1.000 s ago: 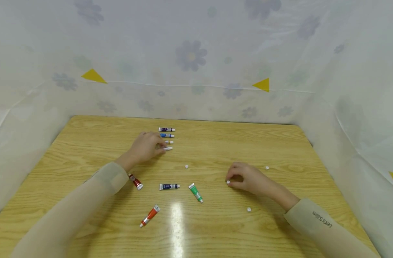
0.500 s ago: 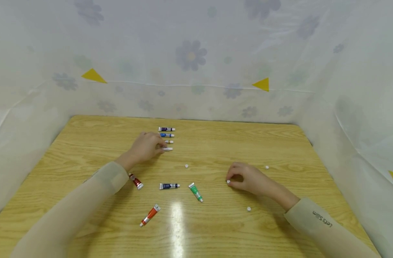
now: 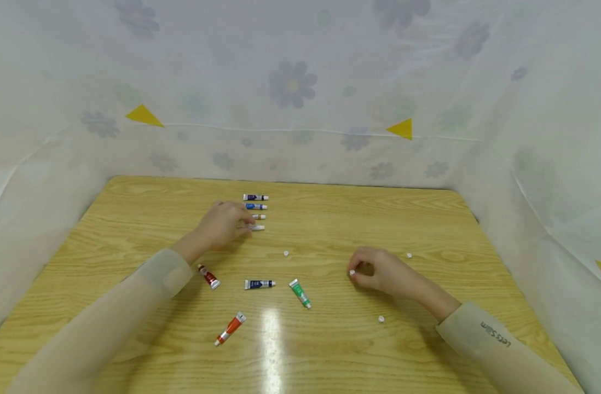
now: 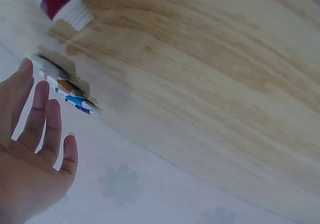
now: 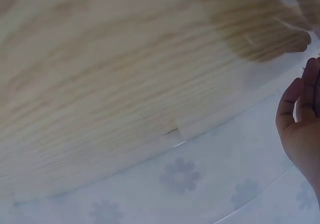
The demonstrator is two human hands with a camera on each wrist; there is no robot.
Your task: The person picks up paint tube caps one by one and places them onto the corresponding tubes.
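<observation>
While fingers (image 3: 245, 224) touch tube (image 3: 257, 227), table's edges lie distant

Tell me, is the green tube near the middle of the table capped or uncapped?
Cannot tell. The green tube lies flat on the table, its end too small to judge.

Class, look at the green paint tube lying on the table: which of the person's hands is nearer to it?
The right hand. It rests just to the right of the green paint tube, while the left hand lies farther back and to the left, at the row of tubes.
</observation>
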